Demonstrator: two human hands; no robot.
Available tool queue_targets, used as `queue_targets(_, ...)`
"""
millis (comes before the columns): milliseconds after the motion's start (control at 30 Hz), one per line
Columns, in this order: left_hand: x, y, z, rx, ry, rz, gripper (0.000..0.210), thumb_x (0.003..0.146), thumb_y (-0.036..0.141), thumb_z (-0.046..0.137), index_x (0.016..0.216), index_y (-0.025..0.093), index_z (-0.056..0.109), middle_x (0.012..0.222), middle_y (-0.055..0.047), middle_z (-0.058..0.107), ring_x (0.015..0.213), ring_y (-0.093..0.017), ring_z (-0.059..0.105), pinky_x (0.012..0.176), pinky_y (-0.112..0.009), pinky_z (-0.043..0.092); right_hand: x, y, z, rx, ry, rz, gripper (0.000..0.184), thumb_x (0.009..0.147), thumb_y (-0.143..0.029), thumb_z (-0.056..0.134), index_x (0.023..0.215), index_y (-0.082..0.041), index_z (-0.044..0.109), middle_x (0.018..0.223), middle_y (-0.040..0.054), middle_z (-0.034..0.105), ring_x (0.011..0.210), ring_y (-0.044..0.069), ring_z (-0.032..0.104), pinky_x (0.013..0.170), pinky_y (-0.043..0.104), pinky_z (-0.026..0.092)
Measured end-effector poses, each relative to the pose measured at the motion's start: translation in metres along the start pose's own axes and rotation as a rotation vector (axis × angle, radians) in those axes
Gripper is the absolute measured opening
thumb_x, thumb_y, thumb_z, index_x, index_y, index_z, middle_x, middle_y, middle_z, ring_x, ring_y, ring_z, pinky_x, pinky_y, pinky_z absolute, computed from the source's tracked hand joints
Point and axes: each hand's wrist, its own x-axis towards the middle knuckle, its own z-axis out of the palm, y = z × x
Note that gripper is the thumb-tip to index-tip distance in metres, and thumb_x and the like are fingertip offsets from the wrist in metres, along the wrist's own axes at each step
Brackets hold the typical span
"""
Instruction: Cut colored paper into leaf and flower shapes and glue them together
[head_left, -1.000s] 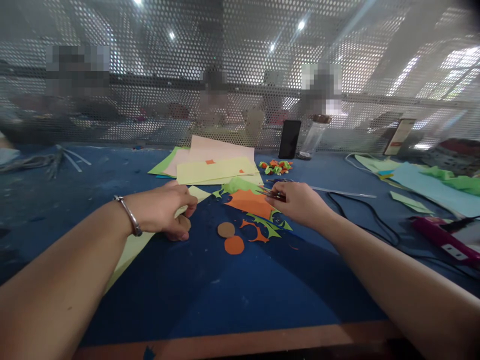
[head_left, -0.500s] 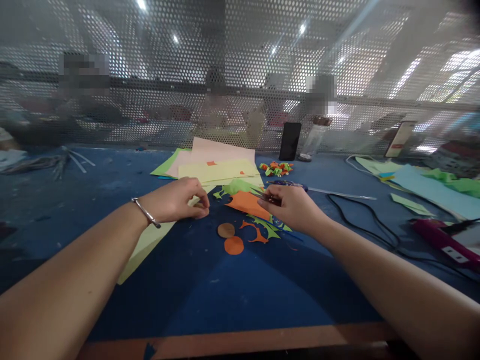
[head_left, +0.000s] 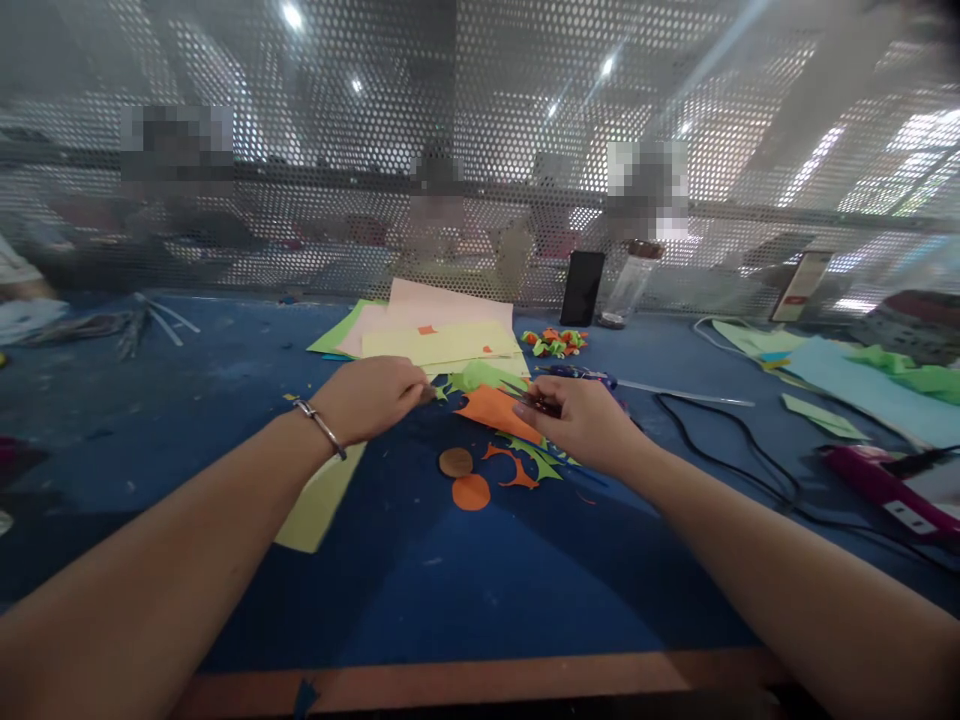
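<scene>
My left hand (head_left: 379,395) has its fingers pinched together at the near edge of the paper pile. Its fingertips are by a green paper scrap (head_left: 441,392), and whether they grip anything is hidden. In my right hand (head_left: 589,415) is a pair of scissors (head_left: 517,390), blades pointing left over an orange paper piece (head_left: 491,408). Below lie a brown disc (head_left: 455,462) and an orange paper circle (head_left: 471,492), edges touching. Orange cut-out scraps (head_left: 514,468) and green offcuts (head_left: 541,460) are beside them. A pale yellow sheet (head_left: 321,510) is partly covered by my left forearm.
Stacked pastel sheets (head_left: 442,300) and a heap of small green and orange paper bits (head_left: 555,343) lie farther back. A dark phone (head_left: 583,288) and a clear bottle (head_left: 628,290) stand at the perforated screen. A black cable (head_left: 720,460) runs right towards a magenta tool (head_left: 892,490).
My left hand has shifted right, closer to the green scrap, and its fingers have drawn together. The yellow sheet beneath that forearm shows differently. My right hand keeps the scissors almost in place.
</scene>
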Motion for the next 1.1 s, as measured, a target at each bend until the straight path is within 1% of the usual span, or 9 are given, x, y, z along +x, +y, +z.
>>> queue_targets(100,0.002,0.012,0.006,-0.049,0.051,0.059,0.031,0.098,0.030,0.041,0.095,0.017,0.069,0.091,-0.008,0.073,0.081,-0.023,0.064,0.070,-0.031,0.042,0.000,-0.001,0.001,0.114,0.015,0.013,0.027,0.090,-0.042,0.060,0.076,-0.019,0.060,0.063,-0.0021,0.053,0.058,0.012,0.044,0.056,0.027,0.031)
queue_targets(200,0.002,0.030,0.016,-0.309,0.109,0.038,0.028,0.099,0.036,0.044,0.091,0.019,0.065,0.082,-0.004,0.072,0.073,-0.019,0.066,0.067,-0.029,0.045,-0.001,-0.004,0.004,0.192,0.017,0.022,0.031,0.090,-0.049,0.061,0.085,-0.019,0.066,0.061,-0.0037,0.051,0.055,0.011,0.042,0.053,0.027,0.028)
queue_targets(300,0.003,0.047,0.030,-0.533,0.079,0.028,0.021,0.098,0.031,0.046,0.095,0.020,0.063,0.080,-0.001,0.072,0.070,-0.017,0.067,0.066,-0.027,0.048,-0.001,-0.005,0.008,0.229,-0.012,0.031,0.034,0.086,-0.053,0.065,0.091,-0.019,0.070,0.058,-0.0050,0.049,0.053,0.011,0.040,0.051,0.027,0.025)
queue_targets(400,0.003,0.055,0.042,-0.428,0.119,0.028,0.017,0.094,0.024,0.049,0.097,0.019,0.065,0.083,-0.003,0.073,0.075,-0.019,0.067,0.069,-0.029,0.049,0.001,-0.003,0.016,0.247,-0.092,0.043,0.031,0.085,-0.049,0.067,0.093,-0.019,0.070,0.063,-0.0032,0.055,0.056,0.012,0.046,0.053,0.026,0.029)
queue_targets(600,0.012,0.031,0.038,-0.313,0.154,-0.071,0.026,0.093,0.024,0.049,0.111,0.018,0.067,0.111,-0.008,0.074,0.096,-0.020,0.069,0.080,-0.029,0.051,0.005,0.006,0.020,0.133,-0.213,0.065,0.025,0.079,-0.038,0.072,0.094,-0.018,0.071,0.065,-0.0015,0.060,0.058,0.013,0.050,0.056,0.026,0.034)
queue_targets(700,0.032,0.012,0.027,-0.217,0.045,-0.209,0.031,0.089,0.024,0.051,0.113,0.018,0.070,0.112,-0.009,0.075,0.097,-0.021,0.070,0.082,-0.028,0.050,0.007,0.012,0.008,0.175,-0.172,0.070,0.025,0.083,-0.038,0.067,0.096,-0.017,0.071,0.061,-0.0026,0.056,0.055,0.012,0.047,0.053,0.026,0.031)
queue_targets(833,0.065,-0.002,0.022,-0.202,-0.037,-0.241,0.024,0.078,0.022,0.059,0.093,0.016,0.077,0.095,-0.009,0.078,0.090,-0.023,0.070,0.077,-0.027,0.049,0.009,0.024,-0.012,0.086,-0.082,0.069,0.026,0.082,-0.040,0.065,0.092,-0.017,0.070,0.057,-0.0050,0.049,0.053,0.011,0.041,0.052,0.026,0.028)
queue_targets(967,0.095,0.002,0.033,-0.222,-0.085,-0.261,0.011,0.069,0.024,0.067,0.070,0.017,0.076,0.076,-0.009,0.076,0.080,-0.023,0.069,0.067,-0.025,0.046,0.009,0.031,-0.013,0.018,-0.222,0.068,0.033,0.077,-0.046,0.071,0.092,-0.016,0.070,0.057,-0.0049,0.049,0.053,0.012,0.043,0.052,0.026,0.028)
queue_targets(1100,0.115,0.011,0.043,-0.261,-0.127,-0.311,0.015,0.064,0.032,0.075,0.060,0.018,0.072,0.063,-0.006,0.070,0.067,-0.020,0.065,0.062,-0.025,0.044,0.010,0.032,-0.005,0.024,-0.304,0.070,0.032,0.075,-0.044,0.074,0.089,-0.016,0.067,0.061,-0.0032,0.053,0.057,0.014,0.047,0.053,0.027,0.029)
